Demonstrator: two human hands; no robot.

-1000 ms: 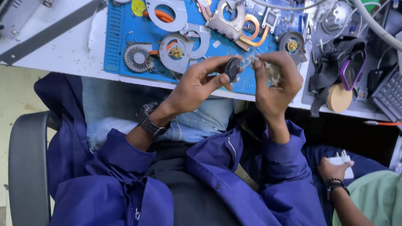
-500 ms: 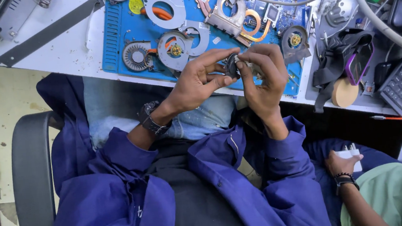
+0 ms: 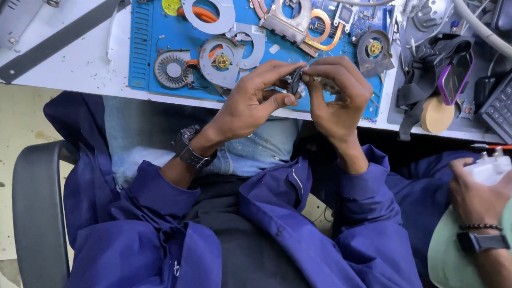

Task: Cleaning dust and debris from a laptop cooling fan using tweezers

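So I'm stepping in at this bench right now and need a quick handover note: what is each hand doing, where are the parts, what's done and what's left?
Left hand: pinches a small dark fan part from its side.
Right hand: fingertips on the same part from the other side, held above the table edge.
On the blue mat: a loose fan rotor, opened fan housings and a copper heat pipe assembly.
Done: several fans lie taken apart.
Left: the held part is not yet set down or fitted.
A co-worker's hand holds a white object nearby.
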